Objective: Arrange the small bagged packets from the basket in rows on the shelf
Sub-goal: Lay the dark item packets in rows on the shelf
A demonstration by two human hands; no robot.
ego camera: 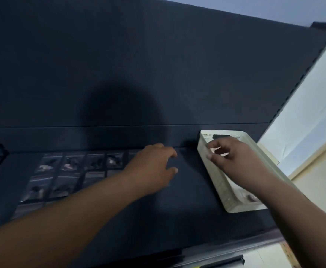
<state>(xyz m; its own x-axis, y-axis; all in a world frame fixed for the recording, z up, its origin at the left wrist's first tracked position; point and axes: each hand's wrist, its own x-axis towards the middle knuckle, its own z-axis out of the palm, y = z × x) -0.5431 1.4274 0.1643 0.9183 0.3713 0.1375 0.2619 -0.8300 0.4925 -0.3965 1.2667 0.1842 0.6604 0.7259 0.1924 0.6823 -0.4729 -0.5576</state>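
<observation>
Clear small bagged packets (69, 165) with dark contents lie flat in rows on the left part of the dark shelf (187, 200). My left hand (154, 167) hovers just right of the rows, its fingers loosely curled and holding nothing. A white perforated basket (228, 202) sits on the right of the shelf. My right hand (233, 161) reaches into the basket, and its thumb and fingers pinch what looks like a clear packet (217, 152). Another packet (252, 198) shows in the basket's near corner. My left forearm hides part of the near rows.
The shelf's dark back panel (139, 64) rises behind it, with my head's shadow on it. A pale wall (303, 117) and a wooden frame (313, 157) stand to the right. Bare shelf lies between the packets and the basket.
</observation>
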